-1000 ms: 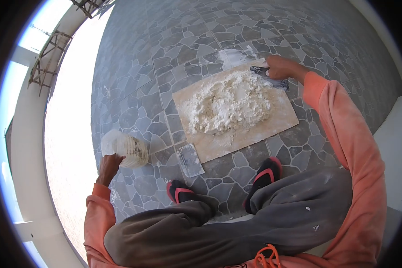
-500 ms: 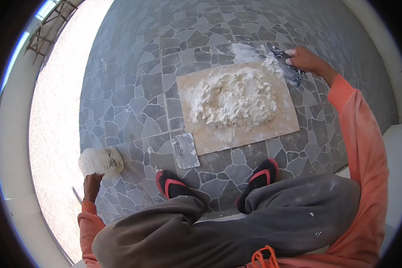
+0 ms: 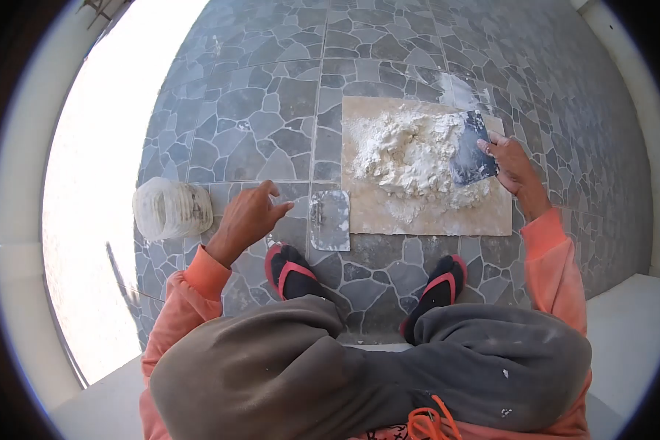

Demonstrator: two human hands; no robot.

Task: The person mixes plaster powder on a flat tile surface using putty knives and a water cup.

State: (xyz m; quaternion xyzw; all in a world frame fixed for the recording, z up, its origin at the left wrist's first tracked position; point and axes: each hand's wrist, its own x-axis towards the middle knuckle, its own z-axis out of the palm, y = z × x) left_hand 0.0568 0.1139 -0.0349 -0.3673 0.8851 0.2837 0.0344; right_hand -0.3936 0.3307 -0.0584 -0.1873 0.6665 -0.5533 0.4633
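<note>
Grey stone-patterned floor (image 3: 264,95) is spreading beneath us, and a tan board (image 3: 378,224) is lying on it, ahead of our feet. White heap (image 3: 407,158) is covering much of the board, sitting just left of our right hand (image 3: 515,167) and well apart from our left, farther forward and to its right. Cloudy plastic container (image 3: 172,209) is standing on the floor, left of our left hand (image 3: 248,220). We are gripping a dark, white-smeared scraper (image 3: 472,150) between right thumb and fingers, its blade overlapping the heap's right side. Our left fingers are curving apart from the thumb above the floor, near a speckled grey plate (image 3: 331,221) that is lying beside the board. Dark lettering (image 3: 389,433) is showing on our top, too cut off to read.
</note>
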